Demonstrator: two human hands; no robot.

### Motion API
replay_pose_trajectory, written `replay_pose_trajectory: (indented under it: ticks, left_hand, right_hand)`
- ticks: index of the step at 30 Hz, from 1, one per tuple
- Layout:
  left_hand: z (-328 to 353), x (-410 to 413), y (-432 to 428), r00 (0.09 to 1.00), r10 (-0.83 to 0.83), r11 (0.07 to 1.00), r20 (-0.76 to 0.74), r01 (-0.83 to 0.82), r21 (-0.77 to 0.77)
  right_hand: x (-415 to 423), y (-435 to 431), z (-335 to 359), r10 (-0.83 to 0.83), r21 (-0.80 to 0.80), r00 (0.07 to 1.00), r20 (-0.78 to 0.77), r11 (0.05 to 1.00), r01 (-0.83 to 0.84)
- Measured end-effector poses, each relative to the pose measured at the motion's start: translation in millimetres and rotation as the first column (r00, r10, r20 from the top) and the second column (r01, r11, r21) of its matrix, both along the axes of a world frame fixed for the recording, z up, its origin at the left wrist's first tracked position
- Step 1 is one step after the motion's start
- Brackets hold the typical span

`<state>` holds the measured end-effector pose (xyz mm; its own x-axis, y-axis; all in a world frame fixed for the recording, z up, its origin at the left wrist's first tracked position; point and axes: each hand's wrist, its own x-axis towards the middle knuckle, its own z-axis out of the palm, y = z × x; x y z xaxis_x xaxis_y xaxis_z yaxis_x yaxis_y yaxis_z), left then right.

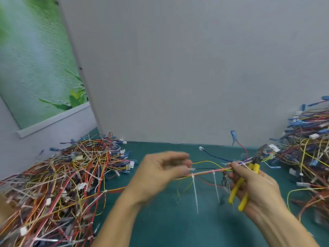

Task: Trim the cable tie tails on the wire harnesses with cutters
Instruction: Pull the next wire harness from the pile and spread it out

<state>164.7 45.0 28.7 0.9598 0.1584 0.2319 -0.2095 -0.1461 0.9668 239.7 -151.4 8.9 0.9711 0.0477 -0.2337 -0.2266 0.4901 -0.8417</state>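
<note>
Forearms enter from the bottom edge, bare, converging over the green table mat (169, 225).

Left hand (160, 173): raised off the mat, palm turned inward, fingers curled toward the thumb at the left end of the wire harness (210, 172). Motion blur smears the fingertips; I read it as a pinch on the bundle, not certain.

Right hand (256, 189): fingers wrapped round the yellow handles of the cutters (255, 166), firm hold, with thumb and forefinger also nipping the harness's right end. Cutter head is dark metal and points up and away toward the right, clear of the ties.

Harness hangs level between the two hands, above the mat: thin red, yellow, black and white wires bunched together. Two white cable tie tails, the left tail (195, 195) and the right tail (216, 188), drop straight down from it, long, stiff, narrow strips, untrimmed. Loose wire ends trail off behind, one to a small white plug (201, 148), one to a blue connector (232, 134) standing against the wall.

Left pile (71, 175): big tangled heap of harnesses on the mat, white ties sticking out everywhere. Right pile (309, 152): taller heap, many blue connectors, just beside the cutter head.

Behind: plain grey wall panel (195, 68), matte. Far left, a glossy leaf poster (35, 68).
</note>
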Motion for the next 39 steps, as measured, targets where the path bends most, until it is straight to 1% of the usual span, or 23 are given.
replay_pose_trajectory:
  ticks: [1, 2, 3, 5, 6, 8, 10, 13, 14, 15, 16, 17, 18, 19, 20, 21, 23, 25, 27, 33, 35, 37, 39]
  left_hand:
    - [4.1, -1.8, 7.8, 0.998, 0.048, 0.989, 0.036, -0.043, -0.14]
    - [6.8, -3.0, 17.2, 0.99, 0.127, 0.975, 0.059, -0.114, -0.188]
    - [8.3, -4.2, 26.4, 0.976, 0.211, 0.966, 0.055, -0.199, -0.168]
    - [3.3, -3.8, 42.6, 0.943, 0.333, 0.943, -0.012, -0.333, 0.006]
    - [-1.9, -3.0, 47.3, 0.934, 0.353, 0.932, -0.06, -0.346, 0.105]
    - [-12.3, -0.7, 50.8, 0.929, 0.343, 0.919, -0.143, -0.299, 0.257]
    - [-21.2, 3.4, 51.6, 0.927, 0.317, 0.9, -0.199, -0.228, 0.371]
    - [-32.9, 11.7, 52.2, 0.904, 0.343, 0.811, -0.256, -0.148, 0.565]
    - [-35.9, 13.0, 50.7, 0.883, 0.371, 0.79, -0.287, -0.137, 0.597]
    - [-38.3, 14.0, 48.2, 0.863, 0.386, 0.807, -0.327, -0.144, 0.572]
    - [-40.0, 14.9, 44.1, 0.834, 0.385, 0.859, -0.396, -0.167, 0.485]
    - [-41.7, 16.3, 39.0, 0.798, 0.356, 0.919, -0.486, -0.206, 0.335]
    - [-42.5, 17.3, 33.3, 0.771, 0.294, 0.956, -0.565, -0.251, 0.154]
    - [-42.9, 18.4, 28.5, 0.755, 0.224, 0.955, -0.616, -0.296, -0.016]
    - [-43.5, 20.3, 25.4, 0.751, 0.158, 0.928, -0.641, -0.335, -0.164]
    - [-44.1, 23.0, 23.1, 0.763, 0.091, 0.879, -0.64, -0.363, -0.308]
    - [-44.7, 27.4, 20.3, 0.815, -0.009, 0.727, -0.579, -0.393, -0.563]
    - [-42.5, 29.3, 18.4, 0.872, -0.033, 0.58, -0.489, -0.382, -0.719]
    - [-38.5, 29.9, 17.2, 0.905, 0.021, 0.496, -0.424, -0.378, -0.782]
    - [-27.4, 31.8, 16.7, 0.933, 0.154, 0.423, -0.324, -0.359, -0.832]
    - [-26.3, 32.6, 17.0, 0.941, 0.165, 0.367, -0.295, -0.336, -0.867]
    - [-27.2, 32.6, 16.1, 0.945, 0.154, 0.349, -0.288, -0.324, -0.879]
    - [-31.0, 33.0, 15.8, 0.938, 0.15, 0.356, -0.313, -0.347, -0.868]
  right_hand:
    - [2.3, -3.2, 0.8, -0.018, 0.006, 1.0, -0.004, 1.0, 0.018]
    - [5.6, -7.9, 2.1, -0.04, 0.011, 0.999, -0.008, 0.999, 0.04]
    - [9.8, -13.6, 3.2, -0.064, 0.016, 0.998, -0.008, 0.998, 0.065]
    - [18.0, -25.7, 5.1, -0.11, 0.03, 0.994, -0.009, 0.993, 0.11]
    - [21.4, -30.9, 5.3, -0.125, 0.039, 0.992, -0.012, 0.991, 0.126]
    - [25.4, -37.1, 4.2, -0.137, 0.047, 0.99, -0.018, 0.989, 0.138]
    - [26.8, -37.5, 1.1, -0.128, 0.039, 0.992, -0.017, 0.991, 0.129]
    - [26.8, -33.5, -2.2, -0.126, 0.023, 0.992, -0.001, 0.992, 0.126]
    - [26.5, -32.5, -2.3, -0.132, 0.019, 0.991, 0.005, 0.991, 0.132]
    - [26.1, -31.9, -2.0, -0.136, 0.017, 0.991, 0.009, 0.991, 0.135]
    - [25.7, -31.6, -1.7, -0.136, 0.014, 0.991, 0.008, 0.991, 0.136]
    - [25.4, -31.3, -1.0, -0.131, 0.01, 0.991, 0.003, 0.991, 0.131]
    - [25.3, -30.9, -0.1, -0.119, 0.004, 0.993, -0.006, 0.993, 0.119]
    - [25.2, -30.4, 0.9, -0.098, -0.001, 0.995, -0.016, 0.995, 0.098]
    - [25.1, -29.7, 2.0, -0.071, -0.006, 0.997, -0.027, 0.997, 0.071]
    - [24.7, -29.0, 3.2, -0.039, -0.01, 0.999, -0.036, 0.999, 0.039]
    - [23.4, -27.8, 5.1, 0.018, -0.03, 0.999, -0.041, 0.999, -0.02]
    - [21.5, -27.4, 7.3, 0.042, -0.073, 0.999, -0.025, 0.996, -0.044]
    - [19.5, -27.9, 10.2, 0.034, -0.122, 0.999, -0.003, 0.992, -0.034]
    - [17.5, -35.9, 19.2, -0.006, -0.2, 1.0, 0.015, 0.98, 0.008]
    - [18.7, -39.5, 21.4, -0.005, -0.238, 1.0, 0.021, 0.971, 0.01]
    - [20.3, -42.6, 20.6, 0.011, -0.319, 0.999, 0.046, 0.948, 0.004]
    - [21.9, -46.6, 16.4, 0.053, -0.444, 0.995, 0.08, 0.896, -0.012]
